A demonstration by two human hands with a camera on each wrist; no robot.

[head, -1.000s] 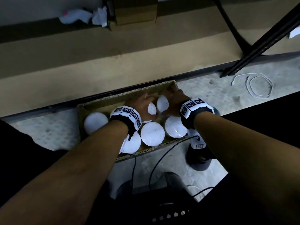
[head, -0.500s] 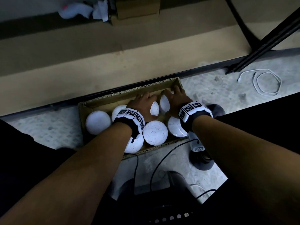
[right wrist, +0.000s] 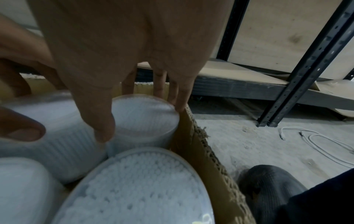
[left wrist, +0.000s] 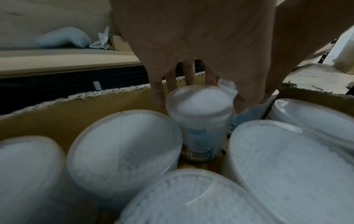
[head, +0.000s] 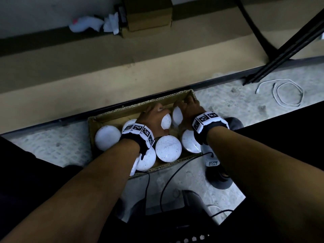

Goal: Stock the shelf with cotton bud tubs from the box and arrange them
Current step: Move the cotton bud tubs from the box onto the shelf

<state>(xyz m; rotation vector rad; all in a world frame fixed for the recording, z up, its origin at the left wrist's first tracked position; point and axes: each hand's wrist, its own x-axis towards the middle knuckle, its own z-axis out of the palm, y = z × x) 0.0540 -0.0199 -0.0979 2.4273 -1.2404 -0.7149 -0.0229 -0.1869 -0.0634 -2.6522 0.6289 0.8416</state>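
Stocking looks barely begun: each hand's grip closes on a cotton bud tub, left hand point(head: 154, 118) and right hand point(head: 188, 109), inside the nearly full cardboard box point(head: 112, 115) on the floor, the shelf point(head: 87, 71) beyond showing no tubs.

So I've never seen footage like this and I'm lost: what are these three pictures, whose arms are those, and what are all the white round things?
There is no machine here: a person works bare-handed, wearing cameras. The wide picture comes from a head camera looking down; the other two come from cameras strapped to each wrist, looking along the fingers. On the floor sits a cardboard box full of cotton bud tubs, seen lid-up as white discs. The left hand curls its grip round one tub; the right hand takes the tub in the box's corner. Beyond the box is the low shelf they are meant for. A white cable lies on the floor to the right.
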